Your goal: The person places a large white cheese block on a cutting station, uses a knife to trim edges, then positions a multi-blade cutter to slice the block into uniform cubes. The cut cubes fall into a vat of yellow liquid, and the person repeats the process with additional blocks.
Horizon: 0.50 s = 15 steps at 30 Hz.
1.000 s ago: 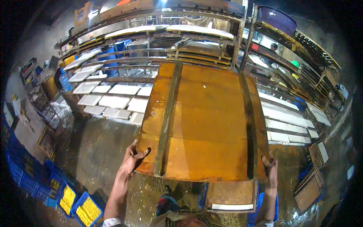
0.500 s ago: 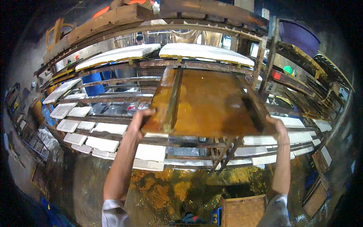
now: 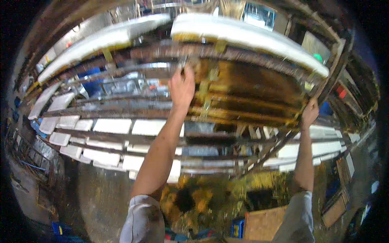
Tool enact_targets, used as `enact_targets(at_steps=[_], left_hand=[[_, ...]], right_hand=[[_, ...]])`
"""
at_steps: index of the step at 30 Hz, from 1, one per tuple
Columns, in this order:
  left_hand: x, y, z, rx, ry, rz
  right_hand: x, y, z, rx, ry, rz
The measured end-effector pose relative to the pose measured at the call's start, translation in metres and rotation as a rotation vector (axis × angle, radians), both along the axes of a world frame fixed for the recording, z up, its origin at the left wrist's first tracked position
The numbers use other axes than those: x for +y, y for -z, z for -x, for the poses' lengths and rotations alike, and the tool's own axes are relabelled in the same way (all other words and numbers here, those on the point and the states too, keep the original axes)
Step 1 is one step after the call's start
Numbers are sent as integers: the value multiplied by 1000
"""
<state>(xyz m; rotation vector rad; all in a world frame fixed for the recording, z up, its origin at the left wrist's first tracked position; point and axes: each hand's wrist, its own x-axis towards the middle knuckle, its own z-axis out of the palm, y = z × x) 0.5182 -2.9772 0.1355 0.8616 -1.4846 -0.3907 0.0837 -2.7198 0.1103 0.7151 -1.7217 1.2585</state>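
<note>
A brown wet-looking wooden board [image 3: 255, 83] spans the space between my hands, under the upper shelf of the rack; motion blur smears its surface. My left hand [image 3: 182, 87] reaches up to its far left corner, fingers curled at the edge. On the opposite side my right hand [image 3: 310, 112] is closed on the board's right edge, close to a slanting post [image 3: 334, 73]. Both arms stretch forward. Just above the board lies a long white slab [image 3: 247, 38] on the upper shelf, with another white slab [image 3: 109, 40] left of it.
Several white slabs [image 3: 112, 126] lie along the lower rails of the wooden rack [image 3: 121, 103]. A wooden panel [image 3: 265, 223] and a blue crate [image 3: 238, 229] are near my feet, on a yellow-stained wet floor [image 3: 202, 198]. More panels [image 3: 336, 208] lean at the right.
The board has moved forward, below the upper shelf, and its face is now tilted differently. My left hand has shifted up and right; my right hand is slightly lower. The view has tipped downward.
</note>
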Motion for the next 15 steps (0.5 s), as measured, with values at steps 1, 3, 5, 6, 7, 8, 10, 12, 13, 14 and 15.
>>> enact_targets(at_steps=[1,3,5,6,7,8,10,12,13,14,15], left_hand=[[-2,4,-4,28,144,-48],[23,6,-9,-70,193,-194],[56,58,-32,-65,260,347],[89,89,-63,-49,459,304],[112,131,-109,-239,546,211],[121,183,-141,-315,662,254],[131,283,-199,-407,902,-144],[103,378,-291,-633,737,-570],[79,430,-328,-638,649,-585],[48,471,-351,-633,572,-593],[13,494,-364,-705,532,-447]], right_hand=[[-1,1,2,63,36,-3],[15,2,-28,-116,180,-10],[20,34,-137,-216,11,313],[30,73,-171,-202,-69,386],[36,148,-191,-399,-143,351],[31,212,-241,-356,1,216],[40,369,-303,-646,101,-461],[-34,411,-461,-1341,-439,-405],[-61,442,-496,-1153,-587,-506],[-85,473,-528,-950,-718,-574],[-110,500,-545,-902,-685,-658]])
